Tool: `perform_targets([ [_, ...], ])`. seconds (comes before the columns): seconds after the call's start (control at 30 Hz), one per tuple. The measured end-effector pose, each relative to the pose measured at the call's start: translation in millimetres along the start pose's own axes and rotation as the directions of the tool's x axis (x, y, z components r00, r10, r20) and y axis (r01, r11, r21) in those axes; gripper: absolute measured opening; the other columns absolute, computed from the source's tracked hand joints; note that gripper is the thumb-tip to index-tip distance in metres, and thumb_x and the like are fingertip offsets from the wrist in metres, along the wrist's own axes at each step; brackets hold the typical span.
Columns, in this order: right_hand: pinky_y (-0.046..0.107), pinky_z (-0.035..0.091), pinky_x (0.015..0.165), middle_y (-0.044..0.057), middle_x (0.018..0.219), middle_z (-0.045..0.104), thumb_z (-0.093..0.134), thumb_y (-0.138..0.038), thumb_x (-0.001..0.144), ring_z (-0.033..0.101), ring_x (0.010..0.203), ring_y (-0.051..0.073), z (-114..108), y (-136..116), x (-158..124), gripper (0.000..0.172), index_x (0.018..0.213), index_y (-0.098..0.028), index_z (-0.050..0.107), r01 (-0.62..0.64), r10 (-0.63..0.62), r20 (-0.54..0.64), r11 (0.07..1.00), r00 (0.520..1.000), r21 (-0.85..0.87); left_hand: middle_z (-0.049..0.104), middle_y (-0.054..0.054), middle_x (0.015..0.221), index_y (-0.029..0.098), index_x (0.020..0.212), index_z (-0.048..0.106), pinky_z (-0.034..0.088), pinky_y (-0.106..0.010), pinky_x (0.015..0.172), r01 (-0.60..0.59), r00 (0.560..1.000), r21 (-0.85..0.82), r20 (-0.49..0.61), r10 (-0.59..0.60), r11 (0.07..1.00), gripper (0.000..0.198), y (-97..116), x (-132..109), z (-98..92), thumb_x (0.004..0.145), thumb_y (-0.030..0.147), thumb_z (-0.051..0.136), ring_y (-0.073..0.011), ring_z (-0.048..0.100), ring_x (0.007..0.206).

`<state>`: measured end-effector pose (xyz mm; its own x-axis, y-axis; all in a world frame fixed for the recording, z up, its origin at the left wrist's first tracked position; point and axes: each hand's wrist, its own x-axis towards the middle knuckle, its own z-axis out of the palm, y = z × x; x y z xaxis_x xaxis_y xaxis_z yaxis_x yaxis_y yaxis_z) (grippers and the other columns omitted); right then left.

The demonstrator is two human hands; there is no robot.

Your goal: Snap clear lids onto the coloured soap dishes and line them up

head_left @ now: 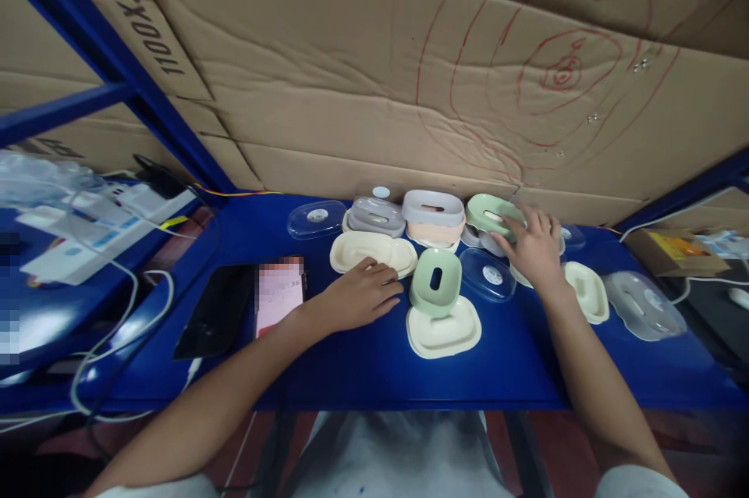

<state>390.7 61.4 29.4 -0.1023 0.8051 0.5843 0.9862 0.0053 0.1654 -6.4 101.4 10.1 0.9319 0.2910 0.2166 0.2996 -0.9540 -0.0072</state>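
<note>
My left hand (pixel 363 293) is open, its fingers loosely stretched over the near edge of a long cream tray (pixel 356 248); whether it touches the tray I cannot tell. To its right, a green oval box (pixel 438 268) with a slot in its base leans on a cream plate (pixel 445 338). At the back right, my right hand (pixel 532 244) grips the right end of another green slotted box (pixel 488 211), thumb in front and fingers at the rim. That box sits on grey pieces partly hidden by the hand. A clear lid (pixel 483 277) lies between the two green boxes.
Along the back stand a grey box (pixel 378 215) and a lilac box (pixel 433 207) on a peach one (pixel 436 231). Clear covers lie left (pixel 316 218) and right (pixel 644 307), near a cream piece (pixel 588 293). A phone (pixel 279 295), black pouch (pixel 216 307) and cables lie left. Cardboard (pixel 351 76) walls the back.
</note>
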Motion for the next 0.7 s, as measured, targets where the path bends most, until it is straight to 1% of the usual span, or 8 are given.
perform_targets([
  [0.1, 0.057, 0.033, 0.114, 0.018, 0.148, 0.059, 0.055, -0.052, 0.103, 0.05, 0.135, 0.039, 0, 0, 0, 0.044, 0.122, -0.019, 0.076, -0.032, 0.032, 0.009, 0.999, 0.999, -0.017, 0.072, -0.006, 0.108, 0.021, 0.109, 0.071, 0.04, -0.041, 0.097, 0.011, 1.0, -0.004, 0.0, -0.011, 1.0, 0.016, 0, 0, -0.7, 0.107, 0.03, 0.058, -0.0231, 0.067, 0.104],
  [0.2, 0.057, 0.032, 0.113, 0.016, 0.146, 0.06, 0.054, -0.052, 0.103, 0.052, 0.132, 0.037, 0, 2, 0, 0.041, 0.116, -0.021, 0.078, -0.079, 0.079, -0.018, 0.997, 0.997, 0.005, 0.072, -0.006, 0.108, 0.021, 0.109, 0.071, 0.04, -0.041, 0.096, 0.014, 1.0, -0.016, 0.003, -0.014, 1.0, 0.015, 1, 1, -2.0, 0.106, 0.029, 0.059, -0.0233, 0.067, 0.103],
  [0.3, 0.057, 0.032, 0.112, 0.016, 0.142, 0.061, 0.052, -0.055, 0.104, 0.052, 0.13, 0.037, 1, 4, 0, 0.044, 0.112, -0.021, 0.078, -0.125, 0.126, -0.045, 0.992, 0.991, 0.03, 0.072, -0.006, 0.108, 0.021, 0.109, 0.071, 0.04, -0.04, 0.096, 0.013, 1.0, -0.023, 0.001, -0.013, 1.0, 0.014, 1, 1, -2.8, 0.105, 0.029, 0.06, -0.023, 0.067, 0.102],
  [0.47, 0.053, 0.036, 0.103, 0.021, 0.134, 0.062, 0.042, -0.053, 0.107, 0.053, 0.123, 0.036, 5, 7, 0, 0.05, 0.109, -0.017, 0.076, -0.254, 0.269, -0.125, 0.959, 0.955, 0.121, 0.072, -0.006, 0.108, 0.021, 0.109, 0.071, 0.041, -0.04, 0.097, 0.02, 1.0, -0.02, -0.001, -0.02, 1.0, 0.015, 1, 1, -2.2, 0.106, 0.029, 0.059, -0.0234, 0.067, 0.104],
  [0.53, 0.053, 0.035, 0.103, 0.021, 0.134, 0.06, 0.041, -0.055, 0.107, 0.052, 0.123, 0.036, 5, 5, 0, 0.05, 0.111, -0.017, 0.075, -0.232, 0.248, -0.109, 0.962, 0.963, 0.144, 0.072, -0.006, 0.109, 0.021, 0.11, 0.071, 0.041, -0.04, 0.097, 0.019, 1.0, -0.021, -0.001, -0.019, 1.0, 0.015, 1, 1, -1.6, 0.106, 0.03, 0.059, -0.0235, 0.067, 0.104],
  [0.63, 0.057, 0.033, 0.106, 0.02, 0.132, 0.056, 0.047, -0.059, 0.103, 0.05, 0.126, 0.038, 3, -1, 0, 0.049, 0.112, -0.019, 0.073, -0.135, 0.145, -0.052, 0.978, 0.988, 0.158, 0.072, -0.006, 0.11, 0.022, 0.11, 0.071, 0.041, -0.041, 0.097, 0.01, 1.0, -0.023, 0.006, -0.009, 1.0, 0.016, 1, 1, -1.3, 0.107, 0.03, 0.058, -0.0234, 0.067, 0.104],
  [0.7, 0.06, 0.034, 0.108, 0.019, 0.131, 0.054, 0.053, -0.064, 0.1, 0.049, 0.129, 0.039, 2, -6, 0, 0.049, 0.112, -0.02, 0.071, -0.11, 0.12, -0.043, 0.978, 0.992, 0.18, 0.072, -0.006, 0.109, 0.022, 0.111, 0.07, 0.04, -0.04, 0.097, 0.01, 1.0, -0.022, 0.011, -0.01, 1.0, 0.015, 1, 1, -1.6, 0.106, 0.03, 0.058, -0.0233, 0.067, 0.104],
])
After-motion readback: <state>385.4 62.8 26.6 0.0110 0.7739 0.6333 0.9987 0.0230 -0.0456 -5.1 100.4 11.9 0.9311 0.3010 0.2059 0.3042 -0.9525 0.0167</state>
